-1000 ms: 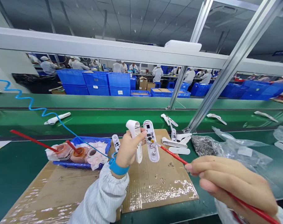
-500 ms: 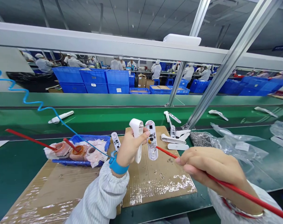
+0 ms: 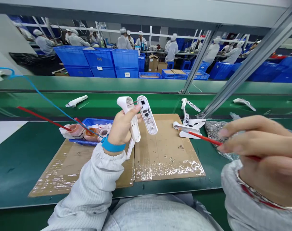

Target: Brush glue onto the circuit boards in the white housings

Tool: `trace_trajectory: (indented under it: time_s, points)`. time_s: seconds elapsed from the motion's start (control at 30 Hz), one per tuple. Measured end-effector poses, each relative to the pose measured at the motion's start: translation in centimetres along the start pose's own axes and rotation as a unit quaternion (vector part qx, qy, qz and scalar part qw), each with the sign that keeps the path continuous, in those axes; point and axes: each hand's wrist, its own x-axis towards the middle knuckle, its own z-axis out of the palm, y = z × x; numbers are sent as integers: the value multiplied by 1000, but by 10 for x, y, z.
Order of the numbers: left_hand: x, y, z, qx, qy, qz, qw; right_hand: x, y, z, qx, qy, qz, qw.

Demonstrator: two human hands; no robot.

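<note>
Drawn back toward the body, the right hand (image 3: 263,150) pinches a slim red-handled brush (image 3: 204,138) well apart from the left hand (image 3: 119,128), clamped on white plastic shells (image 3: 135,131) held above brown cardboard (image 3: 167,160), where a slipping grip could drop the exposed circuit board (image 3: 146,110).

Blue wristband (image 3: 113,147), white casing (image 3: 135,130), red brush handle (image 3: 203,138).
</note>
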Motion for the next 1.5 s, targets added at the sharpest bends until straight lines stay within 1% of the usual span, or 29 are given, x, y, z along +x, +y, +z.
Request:
trace_trajectory:
  time_s: [0.03, 0.07, 0.1, 0.13, 0.17, 0.2, 0.23, 0.27, 0.33, 0.37, 0.43, 0.5, 0.6, 0.77, 1.0, 1.13, 1.3, 1.37, 1.4, 1.43, 1.5]
  points:
    - [-1, 6, -2, -15, 11, 7, 1000, 1, 4, 7, 3, -18, -23, 1000]
    - [-1, 12, -4, -28, 20, 11, 999, 1, 9, 19, 0, -52, -45, 998]
    - [-2, 18, -6, -40, 32, 16, 999, 1, 13, 35, -7, -110, -69, 992]
    - [-2, 23, -7, -51, 46, 23, 997, 0, 18, 55, -34, -177, -74, 981]
    - [-2, 27, -8, -60, 58, 34, 996, -3, 21, 77, -62, -255, -64, 963]
    - [-2, 31, -9, -67, 69, 48, 994, -6, 23, 100, -85, -333, -52, 938]
    - [-2, 33, -10, -73, 77, 62, 992, -10, 24, 122, -107, -404, -43, 908]
    - [-2, 35, -10, -77, 84, 75, 991, -13, 25, 143, -121, -459, -44, 879]
    - [-3, 38, -11, -78, 89, 89, 989, -20, 23, 179, -121, -492, -48, 861]
    - [-4, 38, -11, -77, 91, 89, 989, -22, 22, 192, -116, -495, -52, 860]
    - [-6, 40, -12, -76, 90, 80, 990, -23, 20, 212, -101, -489, -60, 864]
    - [-9, 41, -12, -80, 89, 69, 990, -23, 21, 223, -84, -483, -71, 869]
    - [-11, 42, -13, -88, 86, 62, 990, -20, 24, 228, -60, -476, -84, 873]
    - [-11, 41, -13, -105, 83, 63, 989, -19, 26, 227, -23, -476, -100, 873]
    - [-8, 34, -13, -118, 83, 45, 988, -19, 25, 225, -10, -481, -103, 870]
    - [-8, 33, -13, -125, 79, 44, 988, -17, 22, 226, -1, -494, -106, 863]
    - [-8, 33, -12, -134, 80, 46, 987, -16, 21, 230, 7, -502, -89, 860]
    - [-9, 32, -11, -141, 84, 48, 985, -15, 23, 225, 12, -496, -70, 865]
    - [-9, 31, -10, -145, 84, 49, 985, -15, 24, 219, 14, -491, -56, 869]
    - [-8, 29, -9, -149, 81, 51, 984, -14, 26, 210, 18, -486, -40, 873]
    - [-7, 23, -7, -157, 74, 59, 983, -10, 30, 186, 24, -473, -9, 880]
